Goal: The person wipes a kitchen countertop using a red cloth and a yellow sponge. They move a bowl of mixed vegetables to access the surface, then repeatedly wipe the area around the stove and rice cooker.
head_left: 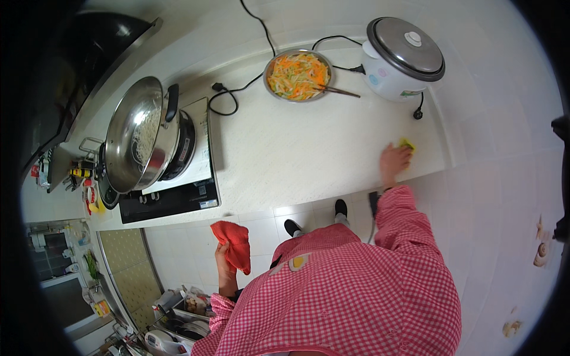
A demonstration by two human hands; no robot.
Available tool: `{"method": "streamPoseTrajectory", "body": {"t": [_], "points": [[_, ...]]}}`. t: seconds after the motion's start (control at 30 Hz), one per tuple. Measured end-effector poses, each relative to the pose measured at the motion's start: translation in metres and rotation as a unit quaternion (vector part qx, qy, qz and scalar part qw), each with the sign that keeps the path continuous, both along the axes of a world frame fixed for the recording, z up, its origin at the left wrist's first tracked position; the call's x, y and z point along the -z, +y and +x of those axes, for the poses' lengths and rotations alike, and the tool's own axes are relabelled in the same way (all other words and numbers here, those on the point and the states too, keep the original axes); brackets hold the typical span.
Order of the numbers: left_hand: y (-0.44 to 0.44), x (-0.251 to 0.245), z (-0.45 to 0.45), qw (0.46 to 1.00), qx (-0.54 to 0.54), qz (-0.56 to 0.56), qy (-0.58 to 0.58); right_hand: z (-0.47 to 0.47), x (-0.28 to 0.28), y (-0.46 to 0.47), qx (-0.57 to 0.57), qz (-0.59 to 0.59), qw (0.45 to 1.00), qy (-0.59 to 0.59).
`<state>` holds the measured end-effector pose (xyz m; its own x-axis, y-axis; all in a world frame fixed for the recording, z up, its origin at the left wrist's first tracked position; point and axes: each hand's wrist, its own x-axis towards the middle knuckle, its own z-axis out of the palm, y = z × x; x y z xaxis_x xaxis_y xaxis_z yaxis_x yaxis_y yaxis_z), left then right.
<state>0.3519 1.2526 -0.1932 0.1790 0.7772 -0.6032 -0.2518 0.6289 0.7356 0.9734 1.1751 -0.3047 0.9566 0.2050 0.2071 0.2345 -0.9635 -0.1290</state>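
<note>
My right hand point(395, 161) presses a yellow-green sponge or cloth point(407, 144) against the white countertop point(289, 151), near its right end. A folded red cloth point(234, 244) hangs from my left hand point(222, 258), held in front of the counter's edge and above the floor. Beyond my right hand stands a white rice cooker point(392, 82) with a grey lid and a loose black plug point(417, 115) beside it. At the back of the counter, shredded orange and pale green vegetables point(298, 75) fill a metal bowl, and chopsticks point(340, 91) rest over its rim.
On the left, a large steel wok point(120, 115) holding pale noodle-like strands sits tilted on a black cooker point(185, 144) over the stove point(173, 200). A black cord with a plug point(217, 87) lies across the counter. A rack of kitchenware point(191, 327) stands at lower left.
</note>
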Motion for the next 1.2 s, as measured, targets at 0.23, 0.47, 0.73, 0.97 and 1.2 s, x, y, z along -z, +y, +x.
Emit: {"method": "streamPoseTrajectory", "body": {"t": [0.23,0.47,0.73,0.97,1.2], "points": [[-0.014,-0.012,0.053,1.0,-0.011,0.002,-0.015,-0.199,-0.046,0.142,-0.613,0.034,0.765,0.193],[-0.011,-0.023,0.102,1.0,0.017,0.006,-0.025,-0.087,-0.032,0.112,-0.585,0.043,0.806,0.081],[-0.006,-0.017,0.18,0.998,0.056,-0.017,0.003,0.132,-0.043,-0.039,-0.285,-0.104,0.943,0.14],[-0.004,-0.02,0.2,0.997,0.07,-0.012,0.013,0.162,-0.016,-0.114,-0.145,-0.048,0.981,0.12],[-0.018,-0.024,0.213,0.998,0.064,-0.024,-0.014,0.025,-0.041,-0.054,-0.303,-0.059,0.948,0.082]]}}
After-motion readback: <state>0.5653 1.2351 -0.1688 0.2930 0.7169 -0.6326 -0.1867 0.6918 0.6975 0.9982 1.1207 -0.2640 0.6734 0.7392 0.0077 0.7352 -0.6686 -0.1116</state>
